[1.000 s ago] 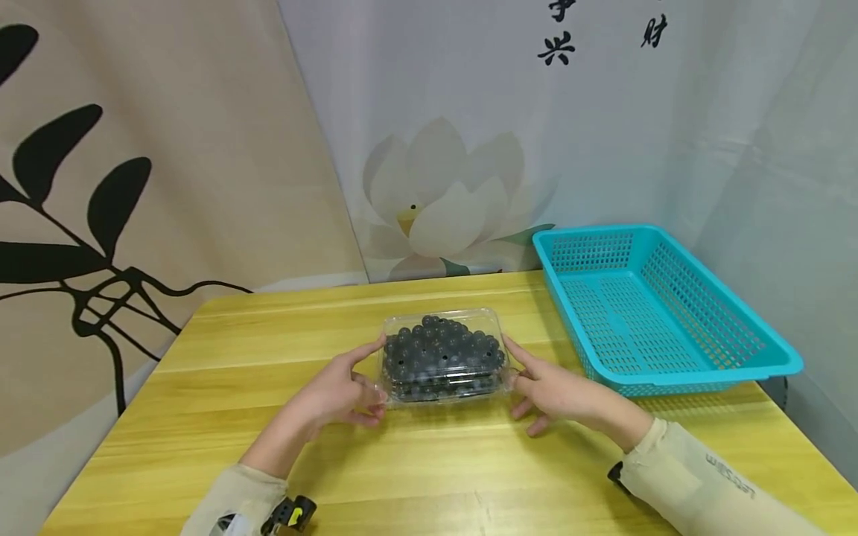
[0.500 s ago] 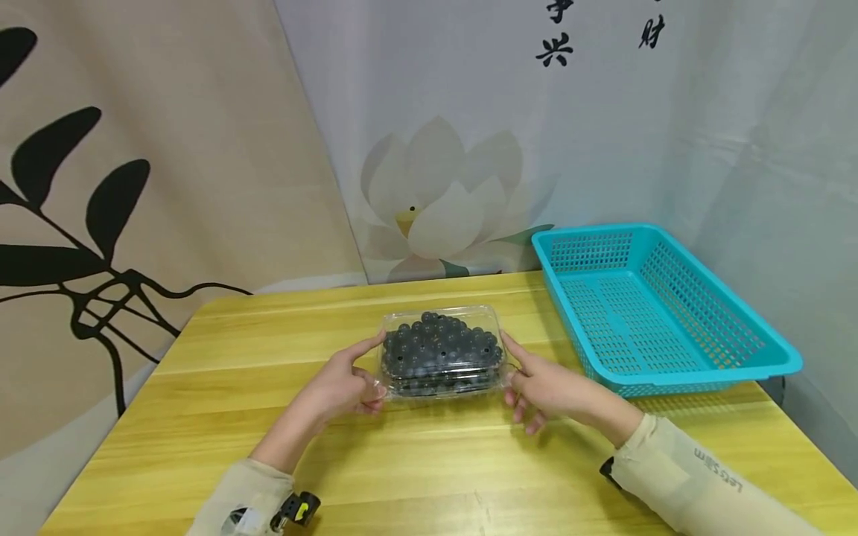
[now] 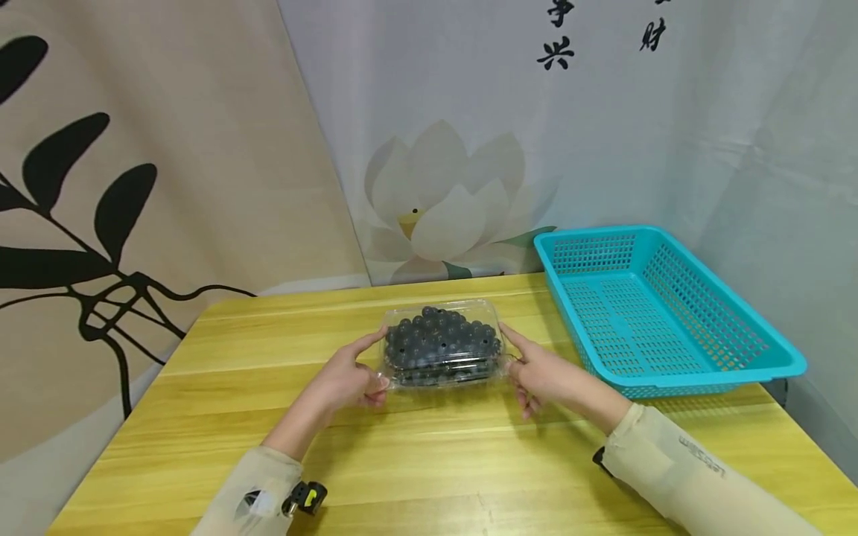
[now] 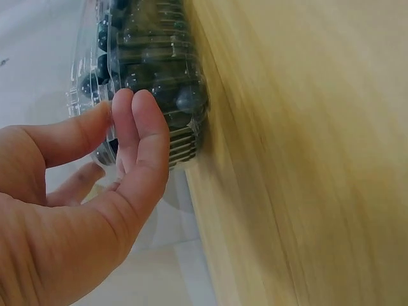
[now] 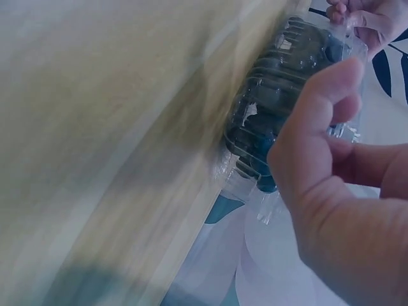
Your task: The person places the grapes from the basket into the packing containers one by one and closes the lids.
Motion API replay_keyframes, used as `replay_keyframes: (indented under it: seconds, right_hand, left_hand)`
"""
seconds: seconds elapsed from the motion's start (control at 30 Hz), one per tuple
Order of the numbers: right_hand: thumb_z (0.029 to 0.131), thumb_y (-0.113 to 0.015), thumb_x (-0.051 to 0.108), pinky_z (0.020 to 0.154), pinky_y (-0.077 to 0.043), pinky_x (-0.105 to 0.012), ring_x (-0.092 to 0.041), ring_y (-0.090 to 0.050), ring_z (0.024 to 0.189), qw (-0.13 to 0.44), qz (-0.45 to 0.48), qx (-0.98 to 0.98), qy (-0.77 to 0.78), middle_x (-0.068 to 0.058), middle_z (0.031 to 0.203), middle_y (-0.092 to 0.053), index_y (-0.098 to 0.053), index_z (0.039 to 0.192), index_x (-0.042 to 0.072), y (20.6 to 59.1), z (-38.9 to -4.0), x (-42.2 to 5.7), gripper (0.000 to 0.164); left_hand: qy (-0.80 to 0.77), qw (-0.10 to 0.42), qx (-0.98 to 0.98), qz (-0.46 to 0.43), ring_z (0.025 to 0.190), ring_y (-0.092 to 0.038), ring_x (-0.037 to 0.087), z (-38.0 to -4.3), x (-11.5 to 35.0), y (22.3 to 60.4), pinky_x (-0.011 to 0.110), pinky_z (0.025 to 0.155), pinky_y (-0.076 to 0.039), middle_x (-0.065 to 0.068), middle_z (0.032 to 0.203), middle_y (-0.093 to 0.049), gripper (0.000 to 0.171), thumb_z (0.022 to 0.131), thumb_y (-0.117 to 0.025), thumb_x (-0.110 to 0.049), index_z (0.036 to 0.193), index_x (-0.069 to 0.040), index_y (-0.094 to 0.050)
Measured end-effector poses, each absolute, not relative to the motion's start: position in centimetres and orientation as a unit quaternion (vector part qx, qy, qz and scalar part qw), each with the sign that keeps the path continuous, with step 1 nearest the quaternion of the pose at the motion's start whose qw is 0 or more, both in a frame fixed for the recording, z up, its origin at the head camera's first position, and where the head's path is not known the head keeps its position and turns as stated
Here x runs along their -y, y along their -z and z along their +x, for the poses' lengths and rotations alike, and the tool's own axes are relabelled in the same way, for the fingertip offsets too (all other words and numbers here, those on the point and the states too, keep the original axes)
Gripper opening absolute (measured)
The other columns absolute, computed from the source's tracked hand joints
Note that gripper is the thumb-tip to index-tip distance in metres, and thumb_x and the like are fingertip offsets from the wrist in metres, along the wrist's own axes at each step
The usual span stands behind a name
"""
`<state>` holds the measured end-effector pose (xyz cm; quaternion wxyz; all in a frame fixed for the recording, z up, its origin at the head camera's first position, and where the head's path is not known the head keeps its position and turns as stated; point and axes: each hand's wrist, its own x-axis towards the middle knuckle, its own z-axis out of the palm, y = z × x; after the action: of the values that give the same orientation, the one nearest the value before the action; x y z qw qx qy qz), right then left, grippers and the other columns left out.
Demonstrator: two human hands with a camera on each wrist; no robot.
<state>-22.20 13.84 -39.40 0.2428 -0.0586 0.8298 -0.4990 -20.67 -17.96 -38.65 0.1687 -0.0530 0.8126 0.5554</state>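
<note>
A clear plastic clamshell box (image 3: 442, 365) full of small, dark, round fruit (image 3: 439, 335) is at the middle of the table, its lid closed. My left hand (image 3: 344, 378) grips its left end by the rim, thumb near the front corner and index finger stretched along the side. At the right end my right hand (image 3: 548, 374) pinches the rim in the same way, the other fingers curled below. In the left wrist view the ribbed lower half of the box (image 4: 153, 70) shows beyond the fingertips. The right wrist view has the box (image 5: 268, 95) partly behind my fingers.
To the right stands a turquoise plastic basket (image 3: 697, 381) with perforated walls, reaching past the right edge of the wooden table (image 3: 415, 461). A printed curtain (image 3: 268, 149) hangs directly behind the table's back edge.
Both hands and the box have shifted slightly away from me, toward the back of the table. The lower fingers of both hands have curled in closer to the box.
</note>
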Motion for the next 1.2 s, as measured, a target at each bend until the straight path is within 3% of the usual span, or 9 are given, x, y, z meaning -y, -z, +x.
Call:
replay_keyframes:
  seconds: [0.5,0.77,0.93,1.07,1.2]
  right_hand:
    - [0.112,-0.043,0.005,0.057,-0.066,-0.045,-0.017,-0.055,0.048,0.176,-0.051,-0.865,0.466,-0.011,0.066,-0.055,-0.006,0.174,0.025,40.0,-24.2,-13.1,0.075]
    - [0.112,-0.043,0.006,0.056,-0.066,-0.044,-0.017,-0.055,0.050,0.172,-0.048,-0.863,0.473,-0.025,0.093,-0.061,-0.006,0.174,0.026,39.9,-24.7,-13.0,0.074]
    - [0.112,-0.042,0.007,0.055,-0.065,-0.043,-0.017,-0.055,0.050,0.161,-0.054,-0.871,0.461,-0.029,0.097,-0.062,-0.007,0.174,0.025,40.0,-25.0,-12.9,0.073]
    - [0.112,-0.041,0.015,0.050,-0.062,-0.039,-0.021,-0.060,0.047,0.131,-0.064,-0.913,0.382,-0.029,0.095,-0.067,-0.007,0.173,0.015,39.8,-25.0,-13.1,0.070]
    - [0.111,-0.042,0.024,0.044,-0.050,-0.031,-0.019,-0.057,0.046,0.110,-0.079,-0.950,0.279,-0.020,0.082,-0.069,-0.006,0.171,0.004,39.4,-25.0,-13.5,0.072]
  left_hand:
    - [-0.571,0.170,-0.802,-0.044,0.070,-0.064,0.021,-23.1,17.9,39.2,0.042,0.078,-0.066,0.012,0.075,-0.066,0.091,0.101,-0.064,0.005,0.171,-0.035,-0.023]
    - [-0.573,0.163,-0.802,-0.048,0.069,-0.065,0.021,-23.9,17.9,39.3,0.044,0.078,-0.066,0.018,0.083,-0.070,0.091,0.100,-0.064,0.006,0.170,-0.036,-0.025]
    - [-0.570,0.166,-0.804,-0.041,0.069,-0.064,0.021,-24.2,18.1,39.3,0.044,0.077,-0.066,0.017,0.082,-0.070,0.090,0.101,-0.064,0.005,0.171,-0.035,-0.023]
    - [-0.565,0.177,-0.805,-0.019,0.071,-0.063,0.021,-24.4,18.1,39.3,0.045,0.080,-0.066,0.016,0.083,-0.069,0.090,0.102,-0.064,0.003,0.171,-0.035,-0.020]
    - [-0.541,0.189,-0.820,0.010,0.076,-0.065,0.023,-24.6,18.2,39.2,0.046,0.085,-0.067,0.019,0.093,-0.070,0.090,0.103,-0.064,0.000,0.172,-0.034,-0.017]
